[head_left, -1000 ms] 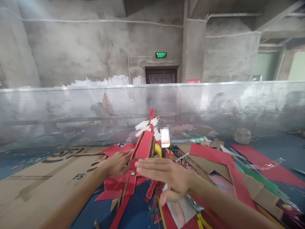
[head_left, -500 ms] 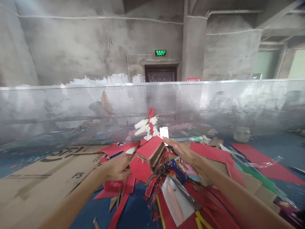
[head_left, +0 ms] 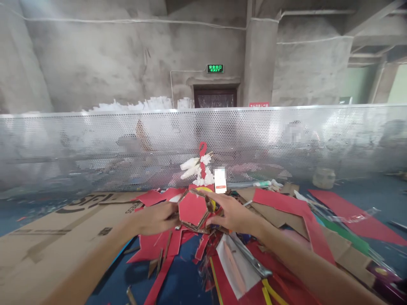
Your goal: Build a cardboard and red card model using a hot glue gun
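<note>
A red cardboard hexagonal box (head_left: 192, 207) with brown cut edges is held up between my hands, its flat six-sided face turned toward me. My left hand (head_left: 158, 217) grips its left side, fingers closed against the edge. Around the right side curves my right hand (head_left: 231, 212), fingers along the top edge and thumb lower down. Part of a yellow round thing (head_left: 210, 194) shows behind the box. Just beyond stands a red hook-shaped piece (head_left: 202, 163) with white flower-like pieces about it. The glue gun seen earlier is hidden by my right hand.
Brown cardboard (head_left: 63, 237) covers the left side. Red offcuts (head_left: 159, 248) lie below the box. Scissors (head_left: 254, 260) and white paper (head_left: 233, 267) lie at front right. A lit phone (head_left: 220, 180) stands before the perforated metal screen (head_left: 270, 144).
The box has turned so its hexagonal face points toward me. My right hand, stretched out beyond it before, has come back and closed on its right side.
</note>
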A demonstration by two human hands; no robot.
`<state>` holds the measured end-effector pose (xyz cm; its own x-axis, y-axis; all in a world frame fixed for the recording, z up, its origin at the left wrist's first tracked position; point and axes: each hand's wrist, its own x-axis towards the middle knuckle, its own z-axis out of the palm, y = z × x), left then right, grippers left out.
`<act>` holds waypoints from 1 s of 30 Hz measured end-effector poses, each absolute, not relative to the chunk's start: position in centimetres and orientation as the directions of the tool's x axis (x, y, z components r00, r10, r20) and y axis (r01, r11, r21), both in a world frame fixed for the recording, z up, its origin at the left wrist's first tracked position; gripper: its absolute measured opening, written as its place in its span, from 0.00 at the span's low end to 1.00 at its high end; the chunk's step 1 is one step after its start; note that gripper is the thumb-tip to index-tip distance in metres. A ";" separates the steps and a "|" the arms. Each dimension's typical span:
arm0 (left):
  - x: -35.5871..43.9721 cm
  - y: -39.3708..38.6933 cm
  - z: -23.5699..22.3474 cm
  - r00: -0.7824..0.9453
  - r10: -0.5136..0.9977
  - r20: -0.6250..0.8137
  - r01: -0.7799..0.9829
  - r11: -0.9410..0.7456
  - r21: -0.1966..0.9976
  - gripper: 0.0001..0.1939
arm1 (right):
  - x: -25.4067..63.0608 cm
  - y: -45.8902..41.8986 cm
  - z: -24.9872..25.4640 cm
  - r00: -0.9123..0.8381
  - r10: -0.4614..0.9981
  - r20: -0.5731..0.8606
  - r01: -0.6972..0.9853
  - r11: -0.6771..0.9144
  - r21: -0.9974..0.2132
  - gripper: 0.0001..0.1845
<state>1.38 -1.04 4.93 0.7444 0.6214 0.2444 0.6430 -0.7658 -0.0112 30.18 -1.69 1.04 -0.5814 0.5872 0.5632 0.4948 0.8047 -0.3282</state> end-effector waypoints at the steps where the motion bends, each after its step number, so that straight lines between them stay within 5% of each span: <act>1: 1.5 -1.1 5.1 0.748 0.636 0.188 0.641 -0.766 0.040 0.13 | 30.0 -1.8 1.0 -0.558 0.602 0.571 0.495 0.794 -0.353 0.45; 5: 1.7 -1.5 5.8 0.698 0.693 0.179 0.698 -0.715 0.044 0.12 | 30.0 -1.2 0.7 -0.476 0.654 0.588 0.497 0.752 -0.434 0.40; 10: 2.3 -2.3 5.7 0.622 0.760 0.189 0.770 -0.548 -0.326 0.10 | 30.5 -0.3 0.0 -0.475 0.688 0.549 0.493 0.725 -0.481 0.40; 14: 3.4 -3.7 5.2 0.641 0.750 0.161 0.705 -0.493 -0.510 0.09 | 30.1 -1.3 0.6 -0.528 0.624 0.576 0.484 0.778 -0.400 0.36; 18: 4.7 -5.2 4.6 0.716 0.659 0.232 0.640 -0.487 -0.593 0.14 | 28.4 -3.5 1.1 -0.612 0.503 0.610 0.472 0.852 -0.229 0.31; 21: 5.7 -5.7 4.1 0.743 0.586 0.324 0.623 -0.426 -0.656 0.09 | 27.1 -4.7 0.9 -0.618 0.465 0.634 0.500 0.855 -0.140 0.24; 30: 7.1 -5.8 4.9 0.905 0.168 0.392 0.425 -0.430 -0.797 0.06 | 26.3 -3.4 -0.5 -0.510 0.619 0.598 0.623 0.745 -0.239 0.04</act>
